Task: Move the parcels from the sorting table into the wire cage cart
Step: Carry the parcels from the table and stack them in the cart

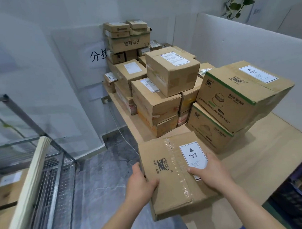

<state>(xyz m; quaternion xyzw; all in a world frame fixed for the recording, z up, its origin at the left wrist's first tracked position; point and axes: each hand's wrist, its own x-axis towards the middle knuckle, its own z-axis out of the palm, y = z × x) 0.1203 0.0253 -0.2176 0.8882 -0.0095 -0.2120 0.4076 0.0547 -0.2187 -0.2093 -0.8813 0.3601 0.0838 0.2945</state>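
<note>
Your left hand point(140, 182) and right hand point(211, 170) clasp the HEAVY-labelled parcel point(173, 175) from opposite sides. A 2-handed grip likely suits its weight. It overhangs the table point(268, 161) edge nearest the wire cage cart point(51, 169).

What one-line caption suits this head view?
Both hands, left hand and right hand, hold a HEAVY-labelled box at the sorting table edge.

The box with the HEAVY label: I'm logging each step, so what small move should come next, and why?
Probably slide the box further off the table edge toward the body to get fingers under it: both the left hand and right hand grip only its top edges, and it's marked heavy.
</note>
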